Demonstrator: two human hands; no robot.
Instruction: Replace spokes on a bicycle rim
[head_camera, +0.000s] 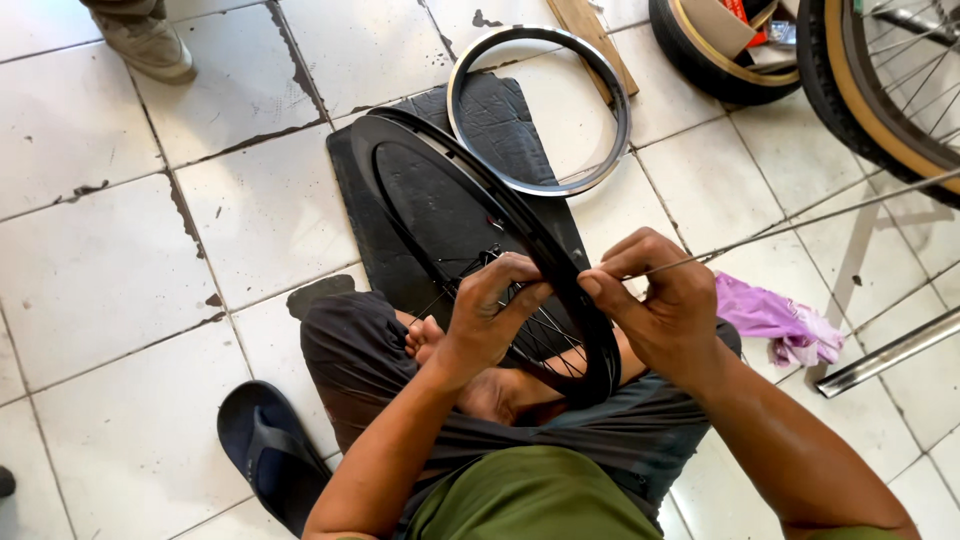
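A black bicycle rim (420, 165) with several spokes stands on edge across my lap, leaning away from me. My left hand (490, 310) grips the near part of the rim with fingers curled over its edge. My right hand (660, 300) pinches a long thin metal spoke (800, 225) that runs up to the right, its near end at the rim beside my left fingers. The hub is mostly hidden behind my hands.
A second bare silver-edged rim (540, 110) lies on a black rubber mat (500, 115) on the white tiled floor. A tan-walled wheel (880, 100) stands at the top right, a purple rag (775, 320) and a metal bar (890, 350) at right, a sandal (270, 450) at bottom left, and another person's shoe (145, 45) at top left.
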